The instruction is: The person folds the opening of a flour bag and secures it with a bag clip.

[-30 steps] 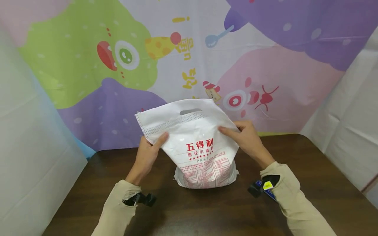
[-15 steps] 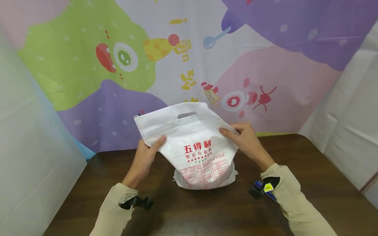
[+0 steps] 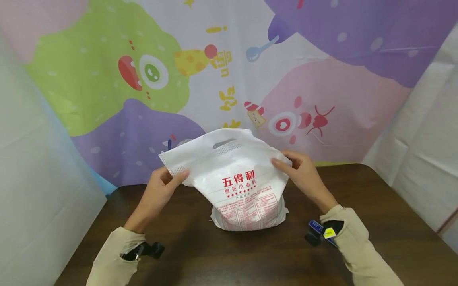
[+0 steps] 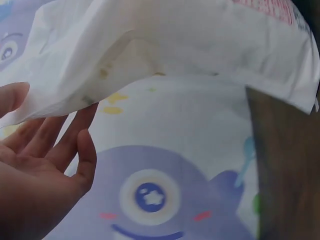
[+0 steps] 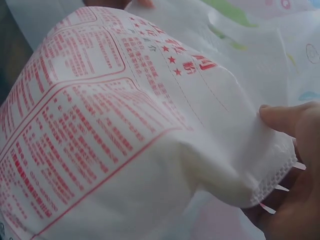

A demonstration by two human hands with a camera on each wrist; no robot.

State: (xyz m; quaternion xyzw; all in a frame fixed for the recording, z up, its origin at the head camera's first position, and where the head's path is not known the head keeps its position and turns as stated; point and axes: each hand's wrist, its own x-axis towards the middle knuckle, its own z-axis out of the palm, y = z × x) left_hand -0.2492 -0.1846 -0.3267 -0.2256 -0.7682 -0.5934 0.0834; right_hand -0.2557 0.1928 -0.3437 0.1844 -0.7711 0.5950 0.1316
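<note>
A white flour bag (image 3: 247, 190) with red print and a cut-out handle slot stands on the table, its top tilted to the left. My left hand (image 3: 159, 188) pinches the upper left edge, thumb in front and the other fingers behind. On the opposite side my right hand (image 3: 300, 171) pinches the upper right edge the same way. The left wrist view shows the bag's side (image 4: 175, 45) above my left fingers (image 4: 72, 137). In the right wrist view, the right thumb (image 5: 282, 117) presses near the bag's dotted seam. The bag's inside is hidden.
The dark brown table (image 3: 229, 262) reaches a printed cartoon backdrop (image 3: 222, 91) behind the bag. White cloth walls (image 3: 32, 159) rise at both sides. A blue item with pale lettering (image 3: 315, 225) shows partly behind the right wrist's camera.
My left hand has shifted left, drawing the bag's upper left corner outward. The bag's top has sunk a little. My right hand has moved slightly right and down.
</note>
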